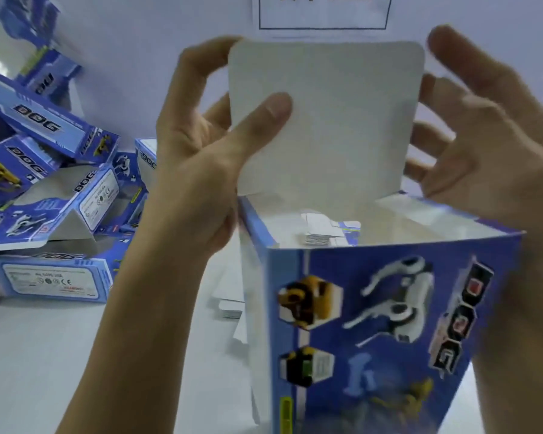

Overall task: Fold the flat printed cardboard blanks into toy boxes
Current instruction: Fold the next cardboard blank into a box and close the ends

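Box: blue printed cardboard toy box point(373, 324), "DOG" lettering + robot-dog art, erected upright, centre to 5 o'clock of frame, top end open.
Flap: white rounded-corner top flap point(325, 120) stands up from box far edge, toward 12 o'clock, unprinted side facing cam.
L hand: left hand point(201, 145) at 9 o'clock of flap; thumb on flap's near face, fingers curled behind its L edge = pinching flap.
R hand: right hand point(483, 145) at 3 o'clock of flap; fingers spread, relaxed, wide open; contact w/ flap cannot be told (blur).
Inside box: small stack of white cards point(320, 233) visible through open top.
Pile: heap of same blue boxes point(54, 189), some folded, some part-open, at 9 o'clock on white table point(76, 355).
Wall: white sheet w/ black border point(325, 10) at 12 o'clock.
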